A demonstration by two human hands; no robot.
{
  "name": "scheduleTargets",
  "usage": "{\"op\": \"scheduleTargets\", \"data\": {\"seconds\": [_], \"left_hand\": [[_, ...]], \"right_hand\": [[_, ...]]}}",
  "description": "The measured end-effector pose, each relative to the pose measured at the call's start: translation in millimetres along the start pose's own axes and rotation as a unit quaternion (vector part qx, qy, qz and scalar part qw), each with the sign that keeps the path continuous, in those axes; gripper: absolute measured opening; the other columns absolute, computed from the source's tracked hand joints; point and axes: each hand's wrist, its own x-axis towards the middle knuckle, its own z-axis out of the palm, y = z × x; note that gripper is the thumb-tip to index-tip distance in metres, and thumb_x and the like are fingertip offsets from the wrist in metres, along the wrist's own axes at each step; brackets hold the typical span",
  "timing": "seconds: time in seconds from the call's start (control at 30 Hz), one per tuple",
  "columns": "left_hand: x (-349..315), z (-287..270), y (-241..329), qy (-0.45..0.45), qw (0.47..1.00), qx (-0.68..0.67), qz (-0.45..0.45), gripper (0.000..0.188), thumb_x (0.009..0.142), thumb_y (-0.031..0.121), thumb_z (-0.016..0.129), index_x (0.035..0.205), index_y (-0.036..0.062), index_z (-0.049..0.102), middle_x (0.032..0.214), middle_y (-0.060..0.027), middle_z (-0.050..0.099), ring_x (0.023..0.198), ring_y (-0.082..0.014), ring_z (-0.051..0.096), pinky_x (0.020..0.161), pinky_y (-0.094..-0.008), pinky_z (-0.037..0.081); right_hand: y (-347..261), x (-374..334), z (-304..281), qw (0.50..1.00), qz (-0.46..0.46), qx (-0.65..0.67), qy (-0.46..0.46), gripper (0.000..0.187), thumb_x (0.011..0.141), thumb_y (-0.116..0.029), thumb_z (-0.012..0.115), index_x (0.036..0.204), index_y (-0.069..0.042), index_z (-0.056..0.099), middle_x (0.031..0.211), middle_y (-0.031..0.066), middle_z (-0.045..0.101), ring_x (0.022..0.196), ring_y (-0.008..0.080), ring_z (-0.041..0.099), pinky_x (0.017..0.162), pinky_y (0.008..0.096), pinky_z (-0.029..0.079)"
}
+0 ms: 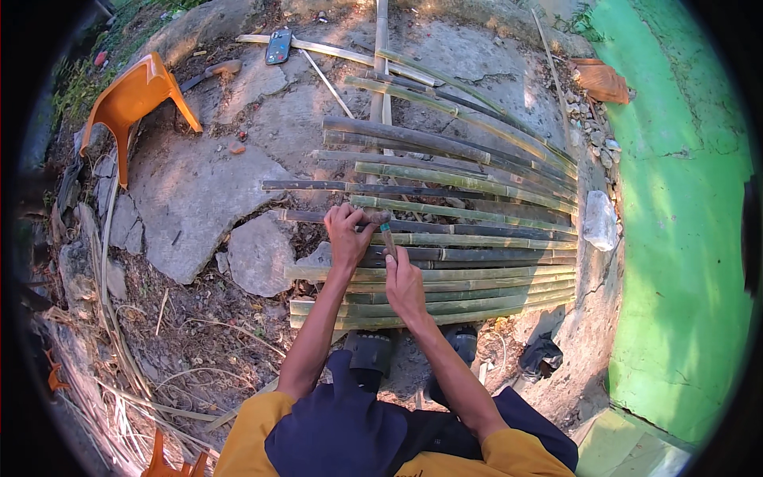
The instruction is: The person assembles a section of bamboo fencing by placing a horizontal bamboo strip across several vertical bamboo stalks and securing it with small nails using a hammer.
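Many split bamboo strips (pixel 477 272), green and dark, lie side by side in front of me, crossing a lengthwise bamboo pole (pixel 381 48). My right hand (pixel 404 285) is closed round the handle of a hammer (pixel 388 235) with a teal band below its head. The hammer's head is right beside my left fingers, over the strips. My left hand (pixel 346 238) is pinched together on the strips, just left of the hammer; whatever is between its fingertips is too small or hidden to make out.
An orange plastic chair (pixel 135 99) stands at the far left, near a knife-like tool (pixel 211 73) with a wooden handle. A phone (pixel 279 46) lies on the far ground. Rubble and a white bundle (pixel 599 220) line the green surface (pixel 675 238) at right. Broken concrete slabs (pixel 203 207) lie left.
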Motion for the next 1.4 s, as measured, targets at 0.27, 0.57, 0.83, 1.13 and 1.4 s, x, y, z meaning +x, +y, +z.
{"op": "scheduleTargets", "data": {"seconds": [0.27,0.57,0.83,1.13,1.4], "left_hand": [[-1,-5,5,-0.007,1.000,0.002,-0.016,0.028,0.077,0.025,0.093,0.078,0.0091,0.071,0.087,-0.0044,0.056,0.097,-0.0276,0.057,0.101,-0.0465,0.040],[0,-1,0,0.011,1.000,-0.002,-0.006,0.026,0.074,0.019,0.089,0.076,0.0074,0.065,0.084,-0.0053,0.054,0.093,-0.0282,0.056,0.097,-0.0447,0.039],[-1,-1,0,0.016,1.000,-0.007,-0.004,0.025,0.075,0.018,0.088,0.074,0.0086,0.065,0.084,-0.0050,0.053,0.092,-0.0282,0.057,0.097,-0.0448,0.040],[-2,-6,1,-0.021,0.999,-0.014,-0.028,0.060,0.068,0.024,0.097,0.116,0.0109,0.063,0.097,-0.0045,0.066,0.099,-0.0269,0.061,0.105,-0.0456,0.039],[-2,-5,1,-0.018,1.000,-0.010,-0.022,0.054,0.069,0.024,0.096,0.112,0.0121,0.065,0.097,-0.0038,0.066,0.101,-0.0265,0.061,0.105,-0.0450,0.039]], "right_hand": [[-17,44,3,0.997,0.058,0.022,0.045,0.031,0.096,-0.017,0.081,0.115,-0.001,0.062,0.085,0.0178,0.076,0.076,0.0331,0.078,0.065,0.0471,0.056],[-11,85,22,0.997,0.026,0.034,0.071,0.035,0.089,-0.014,0.086,0.113,0.000,0.064,0.095,0.0173,0.079,0.089,0.0380,0.079,0.080,0.0478,0.059],[-3,87,21,0.998,0.024,0.015,0.058,0.034,0.087,-0.011,0.085,0.112,-0.002,0.064,0.092,0.0165,0.080,0.090,0.0401,0.079,0.080,0.0487,0.059],[9,91,20,0.996,0.010,-0.001,0.083,0.035,0.085,-0.009,0.087,0.112,-0.002,0.065,0.088,0.0089,0.079,0.057,0.0165,0.058,0.060,0.0366,0.050],[2,91,21,0.997,0.019,0.015,0.074,0.037,0.085,-0.011,0.088,0.112,-0.002,0.065,0.089,0.0094,0.080,0.059,0.0181,0.063,0.061,0.0369,0.052]]}}
